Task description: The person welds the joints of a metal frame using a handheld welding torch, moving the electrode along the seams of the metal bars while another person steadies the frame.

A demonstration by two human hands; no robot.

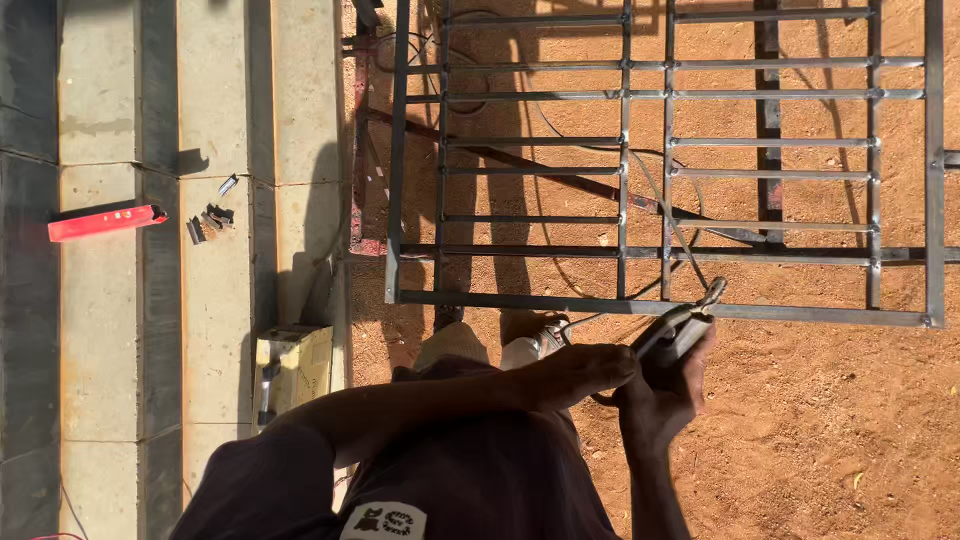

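Right hand (665,395) gripped grey metal electrode holder (680,330), fingers wrapped round its handle, tip just below lower bar of grey welded steel grille (640,305). Left hand (580,372) reached across, fingers closed against holder's rear end. Grille stood over reddish sandy ground (820,420), thin cable (650,190) trailing beneath. Red flat bar (105,222) and small metal offcuts (212,217) lay well apart on concrete ledge (215,120).
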